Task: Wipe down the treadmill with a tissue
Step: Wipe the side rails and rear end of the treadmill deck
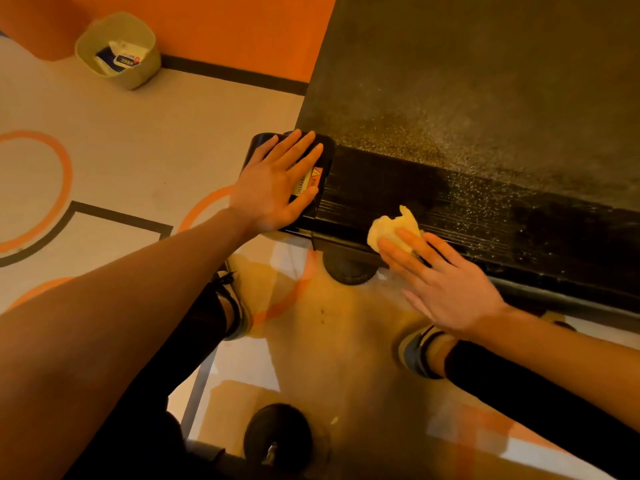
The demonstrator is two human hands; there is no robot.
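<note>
The black treadmill (485,98) fills the upper right, its belt and ribbed rear end cap speckled with pale dust. My left hand (277,188) lies flat with straight fingers on the treadmill's rear left corner cap, partly covering an orange warning sticker (313,178). A crumpled yellowish tissue (389,226) sits on the ribbed rear edge. My right hand (443,282) presses it down with straight fingers, the fingertips covering the tissue's near part.
A pale bin (117,50) holding wrappers stands by the orange wall at upper left. The floor (121,150) is white with orange rings and dark lines. My two shoes (235,306) are below the treadmill's edge. A dark dumbbell (277,434) lies at the bottom.
</note>
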